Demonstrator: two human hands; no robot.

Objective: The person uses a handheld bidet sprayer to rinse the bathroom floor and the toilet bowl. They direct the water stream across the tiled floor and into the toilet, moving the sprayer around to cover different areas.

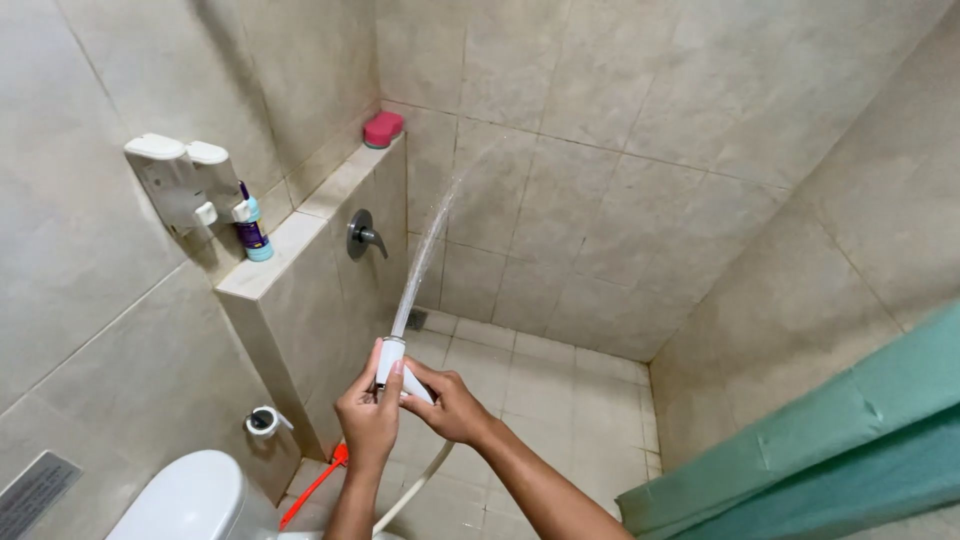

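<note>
Head view: both hands grip a white sprayer [392, 362] held low in the middle of the tiled stall. The left hand [368, 418] is closed round its body; the right hand [447, 402] is closed on it from the side, finger on the trigger. Its hose [412, 497] drops toward the floor. A water jet [425, 250] shoots up toward the back wall [600, 180], so spraying is under way; no wetted area can be told.

A ledge [300, 225] stands close on the left with a soap dish [383, 128], bottle [251, 228] and valve [363, 235]. The toilet [190, 500] sits below, and a green curtain [840, 450] hangs on the right. Open floor lies ahead.
</note>
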